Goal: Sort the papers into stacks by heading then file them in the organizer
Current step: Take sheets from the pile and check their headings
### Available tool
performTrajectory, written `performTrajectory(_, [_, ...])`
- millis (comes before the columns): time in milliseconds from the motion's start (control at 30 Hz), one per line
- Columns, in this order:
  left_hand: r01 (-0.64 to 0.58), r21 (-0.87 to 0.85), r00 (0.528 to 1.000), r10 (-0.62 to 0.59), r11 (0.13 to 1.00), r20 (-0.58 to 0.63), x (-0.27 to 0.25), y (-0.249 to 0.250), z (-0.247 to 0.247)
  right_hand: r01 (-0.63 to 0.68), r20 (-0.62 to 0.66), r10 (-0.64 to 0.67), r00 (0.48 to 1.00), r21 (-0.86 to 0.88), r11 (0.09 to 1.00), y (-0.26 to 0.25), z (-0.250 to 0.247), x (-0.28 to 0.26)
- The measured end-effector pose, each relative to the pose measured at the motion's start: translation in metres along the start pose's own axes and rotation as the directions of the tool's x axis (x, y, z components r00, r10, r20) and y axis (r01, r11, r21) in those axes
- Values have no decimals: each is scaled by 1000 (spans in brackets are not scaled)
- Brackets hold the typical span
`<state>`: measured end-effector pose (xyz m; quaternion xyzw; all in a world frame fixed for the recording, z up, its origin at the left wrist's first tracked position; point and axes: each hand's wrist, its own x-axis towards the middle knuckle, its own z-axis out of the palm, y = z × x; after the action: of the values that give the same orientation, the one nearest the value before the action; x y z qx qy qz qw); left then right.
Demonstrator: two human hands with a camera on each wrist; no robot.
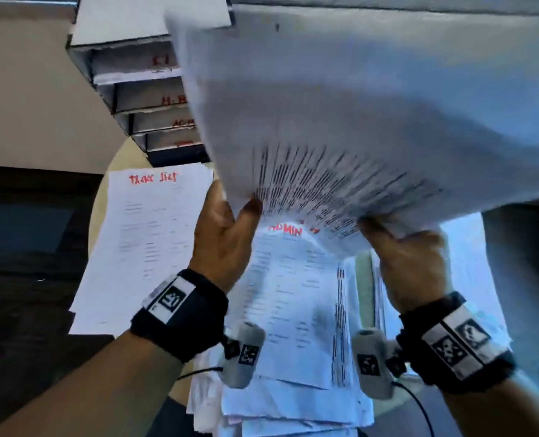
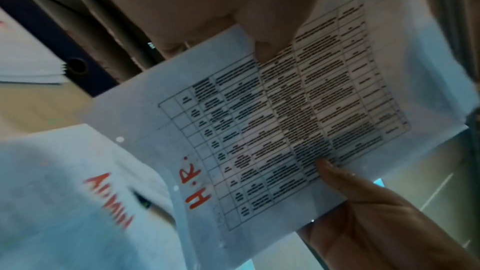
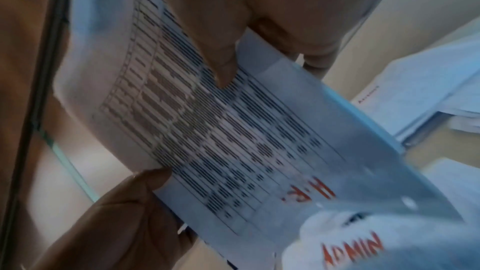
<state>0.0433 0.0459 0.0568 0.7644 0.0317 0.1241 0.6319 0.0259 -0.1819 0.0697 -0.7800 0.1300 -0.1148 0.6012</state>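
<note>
Our left hand [image 1: 222, 234] and right hand [image 1: 411, 263] each pinch the near edge of the H.R. stack [image 1: 340, 121], thumbs on its printed table, lifting it above the ADMIN stack [image 1: 288, 279]. Left of the ADMIN stack lies the task list stack [image 1: 142, 241]; beyond that stands the organizer [image 1: 142, 99] with red-labelled trays.

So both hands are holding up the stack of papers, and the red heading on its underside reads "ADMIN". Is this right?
Not quite. Both the left hand and the right hand do hold up the stack of papers, but the red heading on its underside reads "H.R.", as the left wrist view shows. "ADMIN" is written on the pile lying below.
</note>
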Motion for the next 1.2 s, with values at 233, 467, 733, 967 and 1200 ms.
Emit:
performTrajectory(233, [196,-1,975,-194,981,108,-17,-32,12,-81,126,88,988,-56,995,23,6,2])
performTrajectory(467, [174,17,981,-175,985,86,7,-43,24,-59,69,58,996,0,998,15,11,18])
performTrajectory(733, [-194,491,978,127,850,166,36,6,23,203,-279,-258,925,-213,956,1,-42,36])
performTrajectory(967, [-690,653,722,223,312,655,37,72,53,660,421,-557,716,-669,343,-36,-73,40])
performTrajectory(1200, [-673,665,735,197,322,648,52,56,48,572,534,-271,801,-550,608,-15,-98,52])
